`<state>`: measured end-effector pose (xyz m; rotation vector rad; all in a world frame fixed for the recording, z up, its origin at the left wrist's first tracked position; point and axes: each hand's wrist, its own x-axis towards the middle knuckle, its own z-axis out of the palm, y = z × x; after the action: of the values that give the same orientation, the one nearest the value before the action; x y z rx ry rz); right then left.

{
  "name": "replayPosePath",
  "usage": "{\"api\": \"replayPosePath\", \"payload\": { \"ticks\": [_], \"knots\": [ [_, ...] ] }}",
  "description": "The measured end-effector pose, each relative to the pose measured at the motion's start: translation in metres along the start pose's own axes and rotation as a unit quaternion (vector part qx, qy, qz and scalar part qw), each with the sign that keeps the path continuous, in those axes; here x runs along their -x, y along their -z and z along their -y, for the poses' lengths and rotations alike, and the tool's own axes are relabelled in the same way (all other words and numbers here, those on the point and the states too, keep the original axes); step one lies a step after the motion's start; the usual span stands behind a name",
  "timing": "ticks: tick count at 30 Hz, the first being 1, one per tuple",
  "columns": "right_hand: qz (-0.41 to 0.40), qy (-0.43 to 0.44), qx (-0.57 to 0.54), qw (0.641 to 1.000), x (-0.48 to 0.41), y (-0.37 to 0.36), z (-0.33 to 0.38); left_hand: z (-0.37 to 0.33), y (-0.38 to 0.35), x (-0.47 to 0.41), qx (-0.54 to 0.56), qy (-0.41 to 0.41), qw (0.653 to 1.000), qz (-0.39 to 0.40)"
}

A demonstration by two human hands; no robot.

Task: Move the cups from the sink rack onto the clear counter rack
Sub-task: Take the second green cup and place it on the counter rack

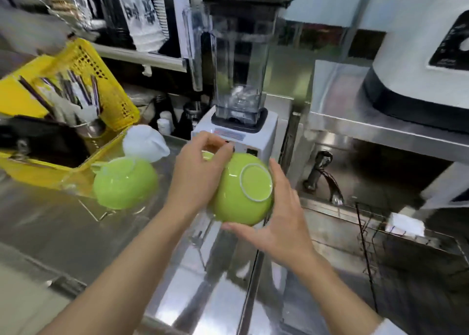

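I see both hands on one green cup (pixel 241 192) at the centre of the frame, held upside down and tilted so its white-ringed base faces the camera. The left hand (pixel 200 175) wraps the cup's left side, and its fingers (pixel 215 144) curl together over the upper edge, where the handle seems to be; the handle itself is hidden behind them. The right hand (pixel 281 207) cradles the cup from the right and below, fingers spread, the thumb pressed along the lower rim and the other fingers lying up the right wall.

The cup is in the air above the steel surface (pixel 63 238), in front of the white blender base (pixel 243 136) with its clear jar.

To the left of centre a second green cup (pixel 124 182) sits upside down on the clear counter rack (pixel 101 211), which is hard to make out beyond some thin edges. Just behind it, touching or nearly so, is an inverted white cup (pixel 144 142). A yellow basket (pixel 83 98) holding straws stands in the upper left.

At the lower right of the frame the dark wire sink rack (pixel 368 238) sits over the basin, below the faucet (pixel 327 177). I can see no cups in the part that shows.
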<state>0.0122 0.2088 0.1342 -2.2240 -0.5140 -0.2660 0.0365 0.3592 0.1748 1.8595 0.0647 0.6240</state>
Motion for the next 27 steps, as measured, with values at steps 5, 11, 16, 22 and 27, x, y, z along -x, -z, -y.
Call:
{"api": "replayPosePath", "payload": {
  "ticks": [5, 11, 16, 22, 27],
  "knots": [
    [0.043, 0.037, 0.054, 0.997, -0.013, -0.033, 0.040, 0.023, 0.050, -0.015, -0.052, -0.014, 0.998, -0.021],
    [0.115, 0.004, 0.106, 0.988, -0.021, -0.058, 0.061, 0.064, 0.078, -0.023, -0.078, 0.048, 0.995, 0.029],
    [0.110, -0.008, 0.148, 0.983, -0.021, -0.078, 0.053, 0.074, 0.082, -0.023, -0.093, 0.035, 0.992, 0.075],
    [0.089, -0.002, 0.180, 0.980, -0.019, -0.085, 0.050, 0.079, 0.081, -0.021, -0.231, -0.057, 0.968, 0.086],
    [0.090, 0.014, 0.222, 0.971, -0.017, -0.088, 0.046, 0.082, 0.080, -0.013, -0.238, -0.045, 0.965, 0.096]
  ]
}}
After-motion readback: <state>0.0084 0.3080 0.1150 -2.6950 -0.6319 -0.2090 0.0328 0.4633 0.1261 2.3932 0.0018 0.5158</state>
